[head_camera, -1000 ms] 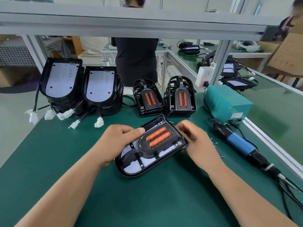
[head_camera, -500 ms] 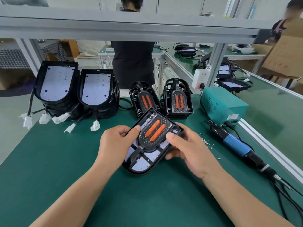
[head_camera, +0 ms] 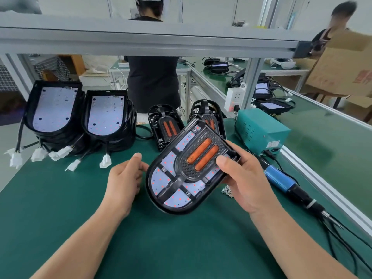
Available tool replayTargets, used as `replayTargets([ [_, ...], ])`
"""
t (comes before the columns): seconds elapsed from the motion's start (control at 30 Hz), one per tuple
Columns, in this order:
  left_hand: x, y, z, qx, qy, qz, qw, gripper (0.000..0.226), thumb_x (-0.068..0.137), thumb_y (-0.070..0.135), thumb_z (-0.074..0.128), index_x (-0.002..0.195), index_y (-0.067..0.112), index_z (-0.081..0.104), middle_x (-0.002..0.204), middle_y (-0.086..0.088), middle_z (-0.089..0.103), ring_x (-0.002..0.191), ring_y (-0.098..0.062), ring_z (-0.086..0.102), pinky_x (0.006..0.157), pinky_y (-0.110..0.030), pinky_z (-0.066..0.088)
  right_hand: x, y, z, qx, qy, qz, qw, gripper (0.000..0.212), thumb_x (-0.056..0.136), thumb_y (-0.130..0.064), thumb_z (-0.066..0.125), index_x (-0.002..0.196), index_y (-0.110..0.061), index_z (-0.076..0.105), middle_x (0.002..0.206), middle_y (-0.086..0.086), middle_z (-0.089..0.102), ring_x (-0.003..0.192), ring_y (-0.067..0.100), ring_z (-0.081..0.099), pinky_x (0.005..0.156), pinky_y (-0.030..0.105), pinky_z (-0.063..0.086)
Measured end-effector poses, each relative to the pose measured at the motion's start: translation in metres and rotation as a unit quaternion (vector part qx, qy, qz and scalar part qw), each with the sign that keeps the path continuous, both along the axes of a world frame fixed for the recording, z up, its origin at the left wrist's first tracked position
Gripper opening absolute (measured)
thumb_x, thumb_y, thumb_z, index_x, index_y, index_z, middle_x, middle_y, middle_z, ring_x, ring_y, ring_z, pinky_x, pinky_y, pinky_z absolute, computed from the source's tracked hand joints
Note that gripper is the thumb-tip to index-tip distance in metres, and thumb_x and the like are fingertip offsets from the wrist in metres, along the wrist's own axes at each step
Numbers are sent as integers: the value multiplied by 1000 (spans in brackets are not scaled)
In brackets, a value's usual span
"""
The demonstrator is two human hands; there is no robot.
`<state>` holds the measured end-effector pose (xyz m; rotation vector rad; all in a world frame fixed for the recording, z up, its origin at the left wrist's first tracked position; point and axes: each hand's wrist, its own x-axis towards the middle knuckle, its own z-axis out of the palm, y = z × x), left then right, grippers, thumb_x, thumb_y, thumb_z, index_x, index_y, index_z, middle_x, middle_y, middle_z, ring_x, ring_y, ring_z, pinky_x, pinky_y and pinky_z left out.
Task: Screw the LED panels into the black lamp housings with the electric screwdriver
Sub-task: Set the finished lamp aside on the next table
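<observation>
My right hand (head_camera: 244,183) grips a black lamp housing (head_camera: 186,174) by its right edge and holds it tilted above the green mat. Inside it a white LED panel shows under a black frame with two orange lenses. My left hand (head_camera: 124,181) hovers just left of the housing with fingers loosely curled, holding nothing. The blue electric screwdriver (head_camera: 278,179) lies on the mat to the right, behind my right hand. A small heap of screws (head_camera: 227,190) lies under the housing's right edge.
Two stacks of housings with bare LED panels (head_camera: 105,115) and white connectors stand at the back left. Two stacks of black frames (head_camera: 167,127) stand behind the lifted housing. A teal power box (head_camera: 261,131) sits at the right. A person stands beyond the bench.
The housing has been lifted off the mat and tilted up toward me. My left hand has let go of it; my right hand now carries it alone.
</observation>
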<state>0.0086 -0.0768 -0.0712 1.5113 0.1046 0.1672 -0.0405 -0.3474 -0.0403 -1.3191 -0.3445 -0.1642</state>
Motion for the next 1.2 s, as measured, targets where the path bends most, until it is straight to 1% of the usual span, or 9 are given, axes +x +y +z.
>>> replayTargets([
  [0.07,4,0,-3,13,1,-4,1000,55,101,49,56,49,29,60,59,4,27,53,-16,22,48,-24,19,-1,-8,8,38,-16,-13,999,51,90,-30,82,135,-9,70,116,27,73,102,44,67,85,81,52],
  [0.1,5,1,-5,16,2,-8,1000,53,99,51,56,51,29,61,58,6,27,51,-15,21,46,-22,18,-2,-12,13,57,-26,-15,998,52,90,-32,83,134,-8,70,117,23,75,102,41,71,85,69,58],
  [0.17,6,5,-8,22,4,-10,1000,49,93,59,57,61,23,67,57,7,27,48,-14,21,44,-21,20,-4,-22,25,94,-52,-27,994,41,94,-24,78,131,-8,72,116,17,77,102,32,76,81,47,64],
  [0.23,7,7,-10,32,5,-13,999,50,89,64,58,69,20,70,58,7,29,49,-14,23,42,-22,22,-4,-37,36,114,-71,-56,989,29,97,-18,68,124,-12,76,112,11,80,97,25,77,75,39,64],
  [0.5,7,9,-15,61,-8,-21,998,55,82,71,59,73,18,72,61,5,29,52,-15,25,49,-24,23,-15,-120,65,124,-117,-194,966,26,106,-15,54,117,-18,78,109,2,80,96,19,75,76,33,64],
  [0.6,7,9,-15,61,-7,-19,998,53,81,70,60,72,19,71,61,5,28,52,-15,25,49,-24,22,-20,-159,64,138,-99,-254,952,20,105,-18,58,118,-17,73,104,1,80,87,16,74,68,27,62],
  [0.73,7,8,-14,65,-10,-19,998,53,80,70,60,73,19,73,62,5,30,52,-14,26,51,-26,23,-21,-212,47,156,-60,-333,928,16,106,-20,60,119,-18,69,98,-1,79,81,13,73,69,26,61],
  [0.97,9,10,-18,72,-17,-22,997,54,82,70,60,77,17,73,64,2,30,53,-15,26,54,-27,23,-23,-283,9,211,15,-476,853,11,106,-16,62,113,-22,69,109,2,75,98,18,74,84,33,63],
  [1.2,12,12,-21,76,-19,-22,997,56,83,70,60,80,16,74,61,6,30,50,-13,26,45,-19,23,-40,-319,11,208,13,-542,814,16,104,-15,64,120,-16,65,118,7,73,101,20,76,86,32,63],
])
